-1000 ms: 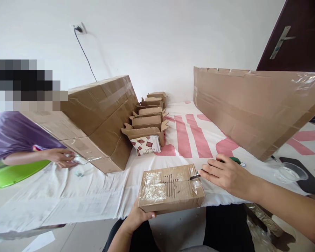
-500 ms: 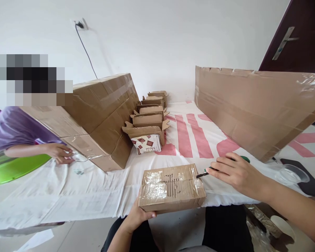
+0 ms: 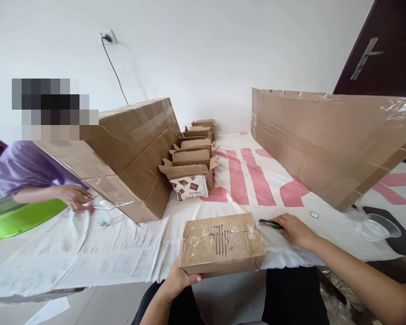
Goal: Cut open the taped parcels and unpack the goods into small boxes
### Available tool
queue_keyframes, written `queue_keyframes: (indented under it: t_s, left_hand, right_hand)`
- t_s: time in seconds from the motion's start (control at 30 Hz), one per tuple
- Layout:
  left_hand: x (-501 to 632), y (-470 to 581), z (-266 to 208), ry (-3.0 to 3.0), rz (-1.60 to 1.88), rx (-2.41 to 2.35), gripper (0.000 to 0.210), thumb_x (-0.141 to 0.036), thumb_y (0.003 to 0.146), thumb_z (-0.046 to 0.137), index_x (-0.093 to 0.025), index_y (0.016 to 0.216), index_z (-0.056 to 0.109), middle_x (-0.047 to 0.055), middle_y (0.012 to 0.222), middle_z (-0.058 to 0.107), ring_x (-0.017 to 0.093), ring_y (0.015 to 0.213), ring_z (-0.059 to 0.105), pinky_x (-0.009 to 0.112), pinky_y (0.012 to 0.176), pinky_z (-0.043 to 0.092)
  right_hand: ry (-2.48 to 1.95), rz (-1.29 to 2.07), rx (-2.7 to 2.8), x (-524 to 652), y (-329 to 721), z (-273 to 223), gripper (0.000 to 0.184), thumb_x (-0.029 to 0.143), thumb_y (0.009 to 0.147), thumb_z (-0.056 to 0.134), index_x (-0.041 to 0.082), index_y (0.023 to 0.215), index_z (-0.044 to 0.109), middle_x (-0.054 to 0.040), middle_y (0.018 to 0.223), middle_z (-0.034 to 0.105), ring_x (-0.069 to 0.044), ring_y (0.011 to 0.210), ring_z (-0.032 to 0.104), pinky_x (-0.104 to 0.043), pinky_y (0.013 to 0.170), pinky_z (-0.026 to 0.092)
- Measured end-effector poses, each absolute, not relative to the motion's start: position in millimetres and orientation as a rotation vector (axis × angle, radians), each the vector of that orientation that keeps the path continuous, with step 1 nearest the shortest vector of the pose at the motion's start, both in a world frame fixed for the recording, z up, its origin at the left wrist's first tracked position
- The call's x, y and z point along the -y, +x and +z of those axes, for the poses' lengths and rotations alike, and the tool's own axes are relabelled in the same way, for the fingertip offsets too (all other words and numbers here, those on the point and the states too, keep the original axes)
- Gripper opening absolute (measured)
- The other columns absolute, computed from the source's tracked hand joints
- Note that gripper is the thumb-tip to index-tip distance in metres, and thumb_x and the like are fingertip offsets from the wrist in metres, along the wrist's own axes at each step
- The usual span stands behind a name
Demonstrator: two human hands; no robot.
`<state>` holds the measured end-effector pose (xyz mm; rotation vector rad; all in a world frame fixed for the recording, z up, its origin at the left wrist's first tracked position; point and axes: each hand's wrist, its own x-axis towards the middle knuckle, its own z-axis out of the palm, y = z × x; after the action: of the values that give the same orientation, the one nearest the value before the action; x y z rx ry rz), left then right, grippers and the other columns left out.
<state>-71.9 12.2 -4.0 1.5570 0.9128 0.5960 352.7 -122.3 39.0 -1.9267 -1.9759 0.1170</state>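
A small taped cardboard box (image 3: 203,262) sits at the table's front edge, its top torn into ridges around the middle. My left hand (image 3: 177,280) grips its near left corner, thumb on the front side and the other fingers hidden beneath or behind. To the right of the box, my right hand (image 3: 296,230) is closed around the rear of a utility knife (image 3: 269,223). The knife lies low over the cloth, pointing left and apart from the box. Just beyond my right hand is a small white label-like piece (image 3: 314,215) with a dark border.
Several open cardboard boxes (image 3: 191,157) stand in a row, with a printed packet (image 3: 190,187) at the front one. Large cardboard walls (image 3: 325,140) flank them. A clear plastic bowl (image 3: 375,228) sits at right. At left, a co-worker's hand (image 3: 75,197) holds clear plastic.
My right hand has moved down toward the cloth, drawing the utility knife away from the box's right edge. The small white piece has come into sight. My left hand keeps its hold.
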Motion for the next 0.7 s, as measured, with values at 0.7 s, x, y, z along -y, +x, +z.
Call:
queue_keyframes:
  t_s: [0.7]
  left_hand:
    - [-13,-73,-2,1.619,0.626,-0.9,0.096,-0.076,0.041,0.08,-0.017,0.115,0.066,0.015,0.097,0.074,0.039,0.111,0.063,0.054,0.104,0.045]
  right_hand:
    - [-1.209,0.07,2.13,100,258,149,0.021,0.01,0.095,0.043,0.021,0.086,0.058,-0.0059,0.091,0.065,-0.021,0.092,0.056,-0.041,0.083,0.048]
